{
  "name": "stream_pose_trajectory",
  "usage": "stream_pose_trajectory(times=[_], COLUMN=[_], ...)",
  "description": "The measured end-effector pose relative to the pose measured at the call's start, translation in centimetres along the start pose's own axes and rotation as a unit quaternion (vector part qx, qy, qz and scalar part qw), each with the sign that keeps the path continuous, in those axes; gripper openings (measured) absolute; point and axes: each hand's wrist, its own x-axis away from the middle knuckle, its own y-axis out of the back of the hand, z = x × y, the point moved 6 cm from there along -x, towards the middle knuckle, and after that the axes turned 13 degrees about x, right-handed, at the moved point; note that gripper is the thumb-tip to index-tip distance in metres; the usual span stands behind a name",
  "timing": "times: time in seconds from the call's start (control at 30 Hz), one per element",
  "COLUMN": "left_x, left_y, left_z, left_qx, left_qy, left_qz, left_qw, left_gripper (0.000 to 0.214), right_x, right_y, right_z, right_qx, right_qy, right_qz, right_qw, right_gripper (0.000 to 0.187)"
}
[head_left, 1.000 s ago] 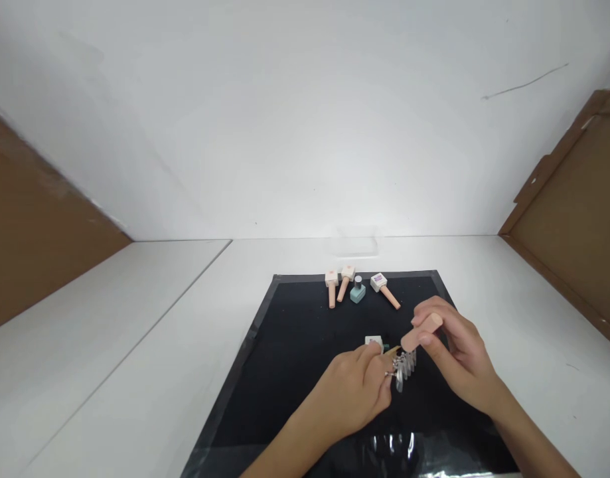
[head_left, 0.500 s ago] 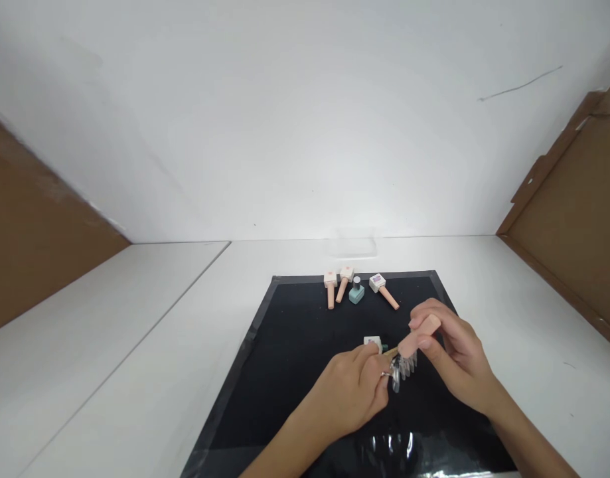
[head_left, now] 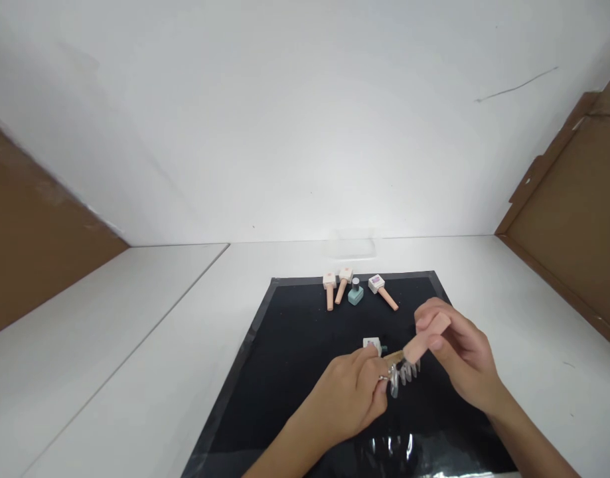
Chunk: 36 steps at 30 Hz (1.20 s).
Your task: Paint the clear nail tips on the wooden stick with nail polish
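My left hand (head_left: 347, 393) is closed on a holder strip (head_left: 395, 357) that bears several clear nail tips (head_left: 404, 376). A white nail polish bottle (head_left: 371, 342) is at its fingertips; whether the fingers grip it too I cannot tell. A small green part (head_left: 383, 348) shows beside that bottle. Pinched in my right hand (head_left: 461, 355) is a peach nail polish cap (head_left: 427, 338), tilted, with its lower end over the strip and the nail tips. The brush under the cap is hard to make out.
Behind my hands on the black mat (head_left: 279, 372) lie white bottles with peach caps (head_left: 329, 291) and a teal polish bottle (head_left: 355, 295). Farther back is a clear plastic tray (head_left: 353, 249). Cardboard panels (head_left: 573, 219) stand at both sides, a white wall behind.
My right hand has shifted slightly to the right with the peach cap, showing more of the strip. My left hand has hardly moved.
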Motion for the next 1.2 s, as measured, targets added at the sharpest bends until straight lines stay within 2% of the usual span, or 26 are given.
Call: stream_pose_trajectory(times=[0.13,0.33,0.5,0.67,0.83,1.0,1.13,1.2], left_x=[-0.1,-0.1,0.1,0.0,-0.1,0.3,0.1,-0.1], left_y=[-0.1,-0.2,-0.5,-0.2,-0.7,-1.2,-1.3,-1.2], left_z=[0.0,0.2,0.2,0.2,0.3,0.3,0.3,0.2], left_qx=[0.019,0.012,0.001,-0.009,-0.024,-0.054,-0.054,-0.057], left_qy=[0.008,0.011,0.010,0.002,0.011,0.001,0.004,0.004], left_qz=[0.003,0.005,0.012,-0.001,0.028,0.024,0.037,0.037], left_qw=[1.000,1.000,1.000,1.000,0.999,0.998,0.998,0.998], left_gripper=[0.016,0.015,0.015,0.015,0.015,0.013,0.014,0.015], right_x=[0.0,0.2,0.0,0.0,-0.2,-0.4,-0.5,-0.5], right_y=[-0.4,0.0,-0.2,0.2,-0.3,0.2,-0.5,-0.5], right_z=[0.2,-0.1,0.2,0.0,0.8,0.9,1.3,1.3], right_qx=[-0.016,0.009,0.024,0.025,0.021,0.068,0.047,0.059], right_qy=[0.010,-0.010,0.021,0.008,0.042,0.039,0.058,0.058], right_qz=[0.034,-0.003,0.028,-0.013,0.053,0.013,0.077,0.078], right_qw=[0.999,1.000,0.999,1.000,0.998,0.997,0.994,0.994], right_gripper=[0.013,0.010,0.010,0.006,0.008,0.012,0.013,0.011])
